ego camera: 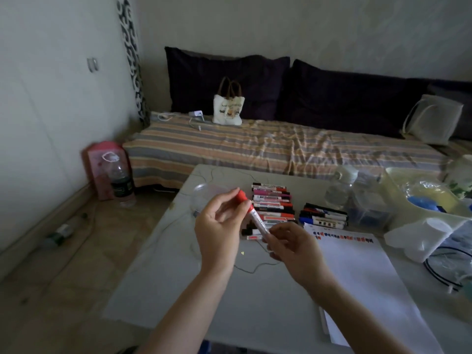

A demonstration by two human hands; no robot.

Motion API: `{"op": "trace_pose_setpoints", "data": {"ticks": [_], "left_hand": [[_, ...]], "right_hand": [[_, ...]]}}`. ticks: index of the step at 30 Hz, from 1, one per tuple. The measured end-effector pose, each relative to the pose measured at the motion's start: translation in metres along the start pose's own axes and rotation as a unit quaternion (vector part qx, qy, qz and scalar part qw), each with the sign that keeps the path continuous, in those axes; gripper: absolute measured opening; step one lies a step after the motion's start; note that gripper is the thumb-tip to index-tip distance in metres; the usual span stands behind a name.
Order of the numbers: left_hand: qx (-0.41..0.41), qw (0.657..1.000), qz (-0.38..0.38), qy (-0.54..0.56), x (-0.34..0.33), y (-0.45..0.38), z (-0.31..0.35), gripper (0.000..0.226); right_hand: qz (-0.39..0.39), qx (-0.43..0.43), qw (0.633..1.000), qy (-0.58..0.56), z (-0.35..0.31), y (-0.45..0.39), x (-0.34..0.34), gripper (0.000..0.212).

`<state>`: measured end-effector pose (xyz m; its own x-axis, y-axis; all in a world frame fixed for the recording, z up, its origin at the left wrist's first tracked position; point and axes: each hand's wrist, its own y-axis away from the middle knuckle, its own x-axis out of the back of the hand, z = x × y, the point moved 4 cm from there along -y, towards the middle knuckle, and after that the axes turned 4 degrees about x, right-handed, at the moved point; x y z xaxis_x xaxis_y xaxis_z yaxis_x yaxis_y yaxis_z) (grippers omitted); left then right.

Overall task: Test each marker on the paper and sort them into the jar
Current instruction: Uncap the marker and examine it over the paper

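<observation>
The bare forearms reach up over the pale table (158,277) toward the middle. The right hand (291,247) grips the white barrel of a red marker (258,221), held tilted above the table, while the left hand (217,226) pinches its red cap (241,196). Whether the cap is coming off or going on cannot be told. If uncapping, the tip must next go to the paper (362,272) just right, already scribbled along its top edge. The clear jar (204,195) stands behind the left hand, and more markers (273,200) lie in rows beyond.
</observation>
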<state>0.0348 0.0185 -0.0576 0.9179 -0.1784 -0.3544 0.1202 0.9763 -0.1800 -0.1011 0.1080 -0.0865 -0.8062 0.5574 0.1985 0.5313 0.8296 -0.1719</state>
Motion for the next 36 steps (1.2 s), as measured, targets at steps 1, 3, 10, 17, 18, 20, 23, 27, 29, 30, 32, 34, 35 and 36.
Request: {"op": "trace_pose_setpoints", "data": {"ticks": [1,3,10,17,18,20,23,27,29,30,32,34,35,36], "left_hand": [[-0.007,1.0,0.01,-0.004,0.007,-0.006,0.007,0.025],[-0.018,0.999,0.031,-0.01,0.019,-0.021,0.019,0.023],[-0.114,0.986,0.097,-0.071,0.047,-0.07,0.052,0.026],[-0.178,0.939,0.06,-0.287,0.042,-0.073,0.036,0.014],[-0.167,0.931,0.05,-0.322,0.041,-0.071,0.028,0.014],[-0.148,0.912,0.03,-0.38,0.039,-0.068,0.015,0.014],[-0.14,0.867,0.012,-0.479,0.032,-0.068,0.004,0.013],[-0.24,0.829,-0.003,-0.506,0.01,-0.06,0.01,0.011],[-0.309,0.818,-0.066,-0.481,-0.012,-0.041,0.008,0.008],[-0.316,0.816,-0.109,-0.473,-0.021,-0.031,-0.001,0.006],[-0.277,0.814,-0.184,-0.477,-0.03,-0.015,-0.035,0.002],[-0.197,0.812,-0.237,-0.495,-0.025,-0.005,-0.079,0.009],[-0.165,0.807,-0.253,-0.507,-0.02,-0.002,-0.1,0.015],[-0.143,0.802,-0.261,-0.518,-0.015,0.0,-0.116,0.019]], "right_hand": [[-0.001,0.017,1.0,0.019,-0.006,-0.005,-0.009,0.009],[0.0,0.045,0.998,0.04,-0.018,-0.015,-0.023,0.009],[0.06,0.055,0.992,0.093,-0.037,-0.032,-0.022,0.01],[0.068,0.023,0.987,0.145,0.005,-0.016,0.007,0.009],[0.064,0.018,0.986,0.15,0.012,-0.015,0.009,0.01],[0.052,0.007,0.986,0.161,0.023,-0.013,0.013,0.011],[0.048,-0.012,0.984,0.17,0.038,-0.016,0.019,0.011],[0.047,-0.03,0.983,0.173,0.056,-0.028,0.027,0.01],[0.045,-0.036,0.981,0.187,0.064,-0.036,0.03,0.01],[0.042,-0.04,0.978,0.203,0.068,-0.039,0.032,0.01],[0.032,-0.046,0.968,0.245,0.078,-0.046,0.035,0.01],[0.018,-0.039,0.955,0.295,0.088,-0.052,0.038,0.011],[0.012,-0.031,0.948,0.317,0.093,-0.055,0.039,0.012],[0.007,-0.019,0.939,0.342,0.097,-0.058,0.04,0.013]]}}
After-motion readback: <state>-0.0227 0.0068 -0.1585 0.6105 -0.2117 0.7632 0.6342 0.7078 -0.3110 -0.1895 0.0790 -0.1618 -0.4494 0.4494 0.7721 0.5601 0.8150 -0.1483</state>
